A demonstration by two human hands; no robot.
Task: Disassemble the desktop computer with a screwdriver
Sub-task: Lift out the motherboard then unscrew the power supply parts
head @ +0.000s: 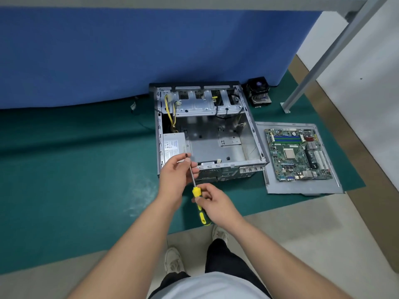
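An open grey computer case [248,134] lies on a green mat, with a power supply [173,145] in its near left corner and yellow cables at the back left. In front of the case I hold a yellow-handled screwdriver [197,192], shaft pointing up and away. My right hand [216,205] grips its handle. My left hand [178,176] pinches the shaft near the tip, where a small dark screw [187,155] sits. The removed motherboard [298,154] lies on the grey side panel [302,188] to the right of the case.
A CPU cooler with fan [259,90] sits behind the case's right corner. A blue partition [129,50] stands at the back, and a metal frame leg [306,83] slants down at the right. My feet [173,261] stand on the pale floor near the mat's edge.
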